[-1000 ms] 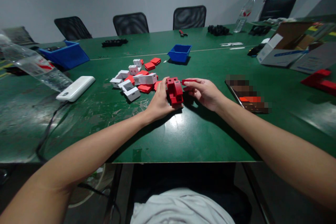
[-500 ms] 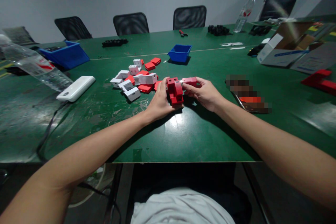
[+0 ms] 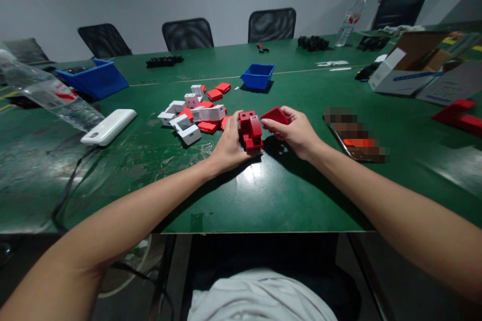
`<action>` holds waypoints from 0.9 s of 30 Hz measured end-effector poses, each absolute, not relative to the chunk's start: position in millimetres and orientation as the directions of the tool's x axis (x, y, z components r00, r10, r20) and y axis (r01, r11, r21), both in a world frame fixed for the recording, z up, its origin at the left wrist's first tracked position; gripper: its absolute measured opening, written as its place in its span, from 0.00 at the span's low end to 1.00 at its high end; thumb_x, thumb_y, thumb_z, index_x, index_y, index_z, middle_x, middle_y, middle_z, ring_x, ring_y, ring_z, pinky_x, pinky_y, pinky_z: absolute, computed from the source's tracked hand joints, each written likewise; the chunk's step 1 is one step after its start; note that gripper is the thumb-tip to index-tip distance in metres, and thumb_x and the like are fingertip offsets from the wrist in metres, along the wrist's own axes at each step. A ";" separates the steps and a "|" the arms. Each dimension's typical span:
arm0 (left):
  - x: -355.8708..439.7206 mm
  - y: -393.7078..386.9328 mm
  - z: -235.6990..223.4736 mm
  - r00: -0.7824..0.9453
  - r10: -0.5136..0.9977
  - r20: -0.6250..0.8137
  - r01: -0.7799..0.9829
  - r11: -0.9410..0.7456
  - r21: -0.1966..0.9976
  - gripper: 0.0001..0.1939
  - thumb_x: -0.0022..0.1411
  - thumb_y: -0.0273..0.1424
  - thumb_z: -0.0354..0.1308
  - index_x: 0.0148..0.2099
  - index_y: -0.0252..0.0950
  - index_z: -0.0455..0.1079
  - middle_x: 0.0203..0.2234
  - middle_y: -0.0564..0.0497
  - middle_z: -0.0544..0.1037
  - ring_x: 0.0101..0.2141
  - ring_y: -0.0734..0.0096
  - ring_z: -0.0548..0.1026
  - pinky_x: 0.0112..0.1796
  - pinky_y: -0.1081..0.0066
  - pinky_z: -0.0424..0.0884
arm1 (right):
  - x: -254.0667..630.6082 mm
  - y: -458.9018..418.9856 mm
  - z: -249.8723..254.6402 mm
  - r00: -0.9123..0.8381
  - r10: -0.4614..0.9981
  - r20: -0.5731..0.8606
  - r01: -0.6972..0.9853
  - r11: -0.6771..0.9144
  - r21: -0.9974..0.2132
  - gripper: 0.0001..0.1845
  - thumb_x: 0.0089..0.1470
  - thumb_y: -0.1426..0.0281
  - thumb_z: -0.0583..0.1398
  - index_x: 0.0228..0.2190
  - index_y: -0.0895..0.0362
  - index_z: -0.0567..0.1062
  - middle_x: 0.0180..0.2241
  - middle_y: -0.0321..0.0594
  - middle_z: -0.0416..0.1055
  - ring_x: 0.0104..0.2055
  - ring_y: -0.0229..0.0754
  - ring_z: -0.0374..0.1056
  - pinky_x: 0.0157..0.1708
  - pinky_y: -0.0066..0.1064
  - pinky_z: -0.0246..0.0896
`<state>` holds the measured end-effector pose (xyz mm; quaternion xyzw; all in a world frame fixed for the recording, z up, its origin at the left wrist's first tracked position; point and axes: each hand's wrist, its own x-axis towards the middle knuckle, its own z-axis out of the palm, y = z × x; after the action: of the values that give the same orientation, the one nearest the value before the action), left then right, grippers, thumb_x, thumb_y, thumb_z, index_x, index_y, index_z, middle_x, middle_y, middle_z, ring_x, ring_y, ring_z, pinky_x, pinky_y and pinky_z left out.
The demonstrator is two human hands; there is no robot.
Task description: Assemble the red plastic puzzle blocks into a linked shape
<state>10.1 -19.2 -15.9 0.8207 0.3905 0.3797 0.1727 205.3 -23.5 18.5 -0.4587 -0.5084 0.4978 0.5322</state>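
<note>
On the green tabletop, loose red and white plastic parts lie leftward, probably placed for reach. The left hand grips a notched red block between the hands, seemingly to steady it; the right hand's fingers pinch a flat red piece just beside it, tilted, perhaps for viewing.

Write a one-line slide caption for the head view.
Left hand holds a red block, right hand a flat red piece, at a green table.
</note>
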 end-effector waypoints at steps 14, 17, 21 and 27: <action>10.9 -19.5 -15.3 0.401 0.776 0.487 0.522 -0.630 0.575 0.57 0.46 0.43 0.75 0.68 0.39 0.45 0.63 0.34 0.61 0.64 0.43 0.62 0.63 0.42 0.59 | 205.4 -22.7 17.4 0.042 0.990 0.134 0.024 0.133 -0.991 0.26 0.27 0.61 0.76 0.22 0.55 0.67 0.20 0.29 0.65 0.22 0.33 0.55 0.23 0.27 0.48; 11.0 -19.2 -15.7 0.400 0.773 0.492 0.518 -0.634 0.574 0.57 0.45 0.43 0.75 0.68 0.39 0.44 0.63 0.34 0.61 0.63 0.43 0.62 0.63 0.41 0.58 | 204.7 -23.2 18.7 0.050 0.990 0.131 0.017 0.130 -0.991 0.27 0.25 0.61 0.77 0.21 0.55 0.66 0.19 0.28 0.65 0.22 0.32 0.55 0.24 0.27 0.49; 11.1 -19.0 -15.5 0.407 0.769 0.493 0.508 -0.639 0.578 0.57 0.45 0.43 0.75 0.68 0.38 0.45 0.63 0.33 0.61 0.63 0.43 0.63 0.63 0.42 0.59 | 204.7 -22.6 18.4 0.054 0.983 0.173 0.052 0.170 -0.984 0.27 0.24 0.61 0.77 0.20 0.55 0.66 0.19 0.29 0.66 0.23 0.32 0.57 0.25 0.27 0.52; 10.7 -19.3 -14.9 0.405 0.775 0.484 0.520 -0.631 0.575 0.57 0.45 0.43 0.75 0.68 0.39 0.44 0.64 0.33 0.60 0.64 0.43 0.62 0.63 0.41 0.58 | 206.3 -21.4 15.8 0.055 0.979 0.194 0.067 0.190 -0.979 0.25 0.27 0.61 0.76 0.21 0.55 0.67 0.20 0.30 0.67 0.23 0.34 0.59 0.25 0.28 0.54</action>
<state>10.7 -19.3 -14.9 0.8209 0.3946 0.3763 0.1695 206.3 -21.4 15.8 -0.4794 -0.5455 0.4183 0.5455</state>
